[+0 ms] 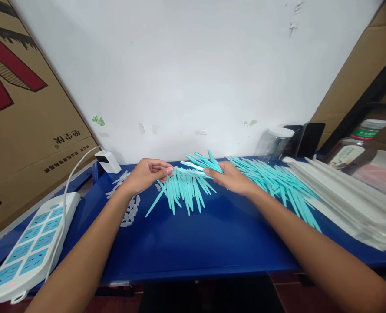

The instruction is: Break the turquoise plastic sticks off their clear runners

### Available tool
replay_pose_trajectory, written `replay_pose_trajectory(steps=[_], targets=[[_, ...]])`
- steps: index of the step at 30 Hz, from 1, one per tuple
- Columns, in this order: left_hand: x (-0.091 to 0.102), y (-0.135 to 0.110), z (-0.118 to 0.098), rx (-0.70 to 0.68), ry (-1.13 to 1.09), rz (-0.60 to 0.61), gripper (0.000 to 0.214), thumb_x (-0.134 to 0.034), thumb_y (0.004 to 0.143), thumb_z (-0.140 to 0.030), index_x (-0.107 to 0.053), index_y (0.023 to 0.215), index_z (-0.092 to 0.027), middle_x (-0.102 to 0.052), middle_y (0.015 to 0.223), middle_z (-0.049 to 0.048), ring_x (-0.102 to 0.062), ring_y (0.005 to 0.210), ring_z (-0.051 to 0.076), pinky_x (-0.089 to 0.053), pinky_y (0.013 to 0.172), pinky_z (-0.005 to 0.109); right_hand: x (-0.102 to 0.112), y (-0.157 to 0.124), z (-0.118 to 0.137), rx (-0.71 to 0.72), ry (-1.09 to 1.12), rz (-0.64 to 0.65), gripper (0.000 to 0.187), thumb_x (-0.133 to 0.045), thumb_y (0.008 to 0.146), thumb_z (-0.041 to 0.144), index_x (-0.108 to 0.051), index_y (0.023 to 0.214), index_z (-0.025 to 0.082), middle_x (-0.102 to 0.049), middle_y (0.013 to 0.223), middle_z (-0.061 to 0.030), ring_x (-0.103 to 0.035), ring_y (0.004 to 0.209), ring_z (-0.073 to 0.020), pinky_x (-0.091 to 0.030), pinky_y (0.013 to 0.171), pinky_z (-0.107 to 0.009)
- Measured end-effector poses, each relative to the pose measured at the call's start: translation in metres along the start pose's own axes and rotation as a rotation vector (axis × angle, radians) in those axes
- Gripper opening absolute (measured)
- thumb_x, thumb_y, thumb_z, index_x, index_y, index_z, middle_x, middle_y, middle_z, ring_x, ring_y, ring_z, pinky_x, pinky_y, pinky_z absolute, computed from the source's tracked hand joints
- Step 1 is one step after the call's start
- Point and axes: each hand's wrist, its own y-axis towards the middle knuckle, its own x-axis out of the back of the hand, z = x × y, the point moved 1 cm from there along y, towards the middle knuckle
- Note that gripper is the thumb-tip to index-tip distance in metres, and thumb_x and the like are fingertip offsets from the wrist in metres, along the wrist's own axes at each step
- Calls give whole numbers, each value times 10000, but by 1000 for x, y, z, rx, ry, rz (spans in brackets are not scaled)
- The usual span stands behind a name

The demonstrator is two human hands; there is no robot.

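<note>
Blue table (196, 252): one bunch of turquoise sticks (216, 164), gripped in right hand (233, 177); left hand (149, 174), fingertips pinched together beside a stick's end, contents indiscernible; central pile (188, 191), apparently done; turquoise heap (274, 180) at right and clear pieces (130, 213) at left, seemingly outstanding.

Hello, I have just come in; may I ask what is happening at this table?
A person is handling thin teal sticks above a blue table. The right hand holds a fanned bunch of sticks. The left hand has its fingertips together near the end of one stick; whether they grip it is unclear. Below and between the hands lies one group of sticks, with another pile to the right. Small pale pieces lie to the left.
</note>
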Motion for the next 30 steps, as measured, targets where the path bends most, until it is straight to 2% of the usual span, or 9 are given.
replay_pose_trajectory(steps=[7,12,16,19,26,30], targets=[[-3,0,-1,-18,-1,-48,401,-845,788,-533,-840,978,-180,-807,877,104,-707,734,200,-592,691,319,-1,-1,3,-15,-24,-5,580,-675,850,746,-458,757,216,-381,614,54,-340,543,-105,-248,512,-260],[-5,1,-2,-105,-20,-151,386,-892,741,-476,-846,967,-167,-801,872,93,-697,730,192,-580,633,299,-2,-1,5,-37,120,36,604,-694,853,722,-357,731,235,-263,621,77,-252,532,-87,-184,501,-258],[-7,1,-4,-157,-33,-152,372,-910,724,-443,-853,961,-162,-806,874,92,-705,743,190,-588,644,296,-2,-2,6,-49,180,71,574,-694,874,695,-380,746,232,-260,621,83,-236,537,-86,-172,508,-259],[-7,1,-3,-154,-35,-140,363,-916,723,-430,-856,966,-167,-810,877,87,-711,742,183,-591,659,289,-2,-3,7,-55,165,74,555,-690,880,686,-408,751,227,-272,615,83,-241,533,-86,-172,509,-262],[-5,2,3,-172,-17,-220,375,-928,715,-414,-855,986,-165,-812,887,98,-712,747,186,-586,674,295,0,-3,9,-38,108,24,587,-686,877,684,-337,726,236,-261,622,79,-234,538,-84,-178,511,-259],[-4,3,4,-185,-12,-237,373,-935,708,-405,-857,986,-168,-810,873,94,-705,730,179,-573,654,284,0,-2,8,-40,56,5,564,-673,890,673,-362,732,230,-287,614,73,-270,542,-89,-196,518,-256]])
